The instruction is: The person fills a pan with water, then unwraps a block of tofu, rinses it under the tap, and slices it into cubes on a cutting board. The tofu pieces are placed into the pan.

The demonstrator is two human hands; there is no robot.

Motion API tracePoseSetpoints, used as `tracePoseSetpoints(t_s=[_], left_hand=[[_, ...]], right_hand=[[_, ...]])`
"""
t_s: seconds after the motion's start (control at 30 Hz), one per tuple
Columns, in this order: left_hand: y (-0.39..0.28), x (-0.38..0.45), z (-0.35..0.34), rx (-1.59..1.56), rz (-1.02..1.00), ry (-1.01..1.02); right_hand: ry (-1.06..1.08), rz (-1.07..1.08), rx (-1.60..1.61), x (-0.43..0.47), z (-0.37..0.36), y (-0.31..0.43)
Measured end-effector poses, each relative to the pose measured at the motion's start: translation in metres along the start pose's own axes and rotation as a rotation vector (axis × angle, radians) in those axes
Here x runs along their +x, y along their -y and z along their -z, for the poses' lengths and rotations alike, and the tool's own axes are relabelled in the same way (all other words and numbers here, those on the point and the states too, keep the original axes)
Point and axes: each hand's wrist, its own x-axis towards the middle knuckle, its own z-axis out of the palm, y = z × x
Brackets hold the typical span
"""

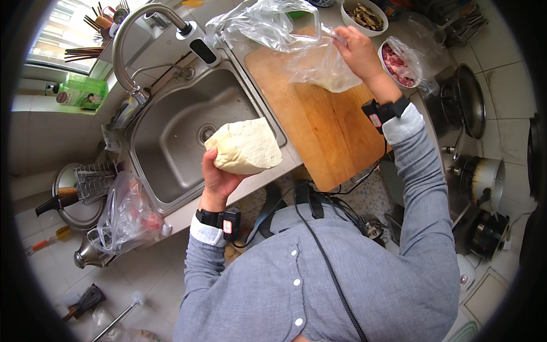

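Note:
A pale block of what looks like tofu (pixel 245 145) rests in my left hand (pixel 222 179), over the front edge of the stainless steel sink (pixel 171 128). Its top is flat and its left side is rounded and creased. Farther right, my right hand (pixel 357 51) grips the upper part of a clear plastic bag (pixel 327 70). The bag hangs loosely over the far part of a wooden cutting board (pixel 329 124), its lower end touching or close to the wood. Another crumpled plastic bag (pixel 265 25) lies just behind it.
A curved faucet (pixel 122 55) rises behind the sink. Beyond the board stand a bowl of dried brown food (pixel 365 17) and a bowl of raw meat (pixel 395 64). A wok (pixel 468 100) and a pot (pixel 487 179) are at the right. The board's near end overhangs the counter.

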Motion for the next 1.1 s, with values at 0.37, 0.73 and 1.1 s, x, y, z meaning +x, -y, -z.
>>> tracePoseSetpoints(t_s=[0.37,0.73,1.1], left_hand=[[0.022,0.04,-0.018,0.004,0.2,0.035],[0.025,0.04,-0.03,0.03,0.228,0.04],[0.013,0.009,-0.023,0.027,0.084,-0.028]], right_hand=[[-0.044,-0.095,0.106,0.002,-0.004,-0.017],[0.29,-0.266,0.601,-0.052,0.045,0.023],[0.183,-0.135,0.518,-0.04,0.052,0.05]])
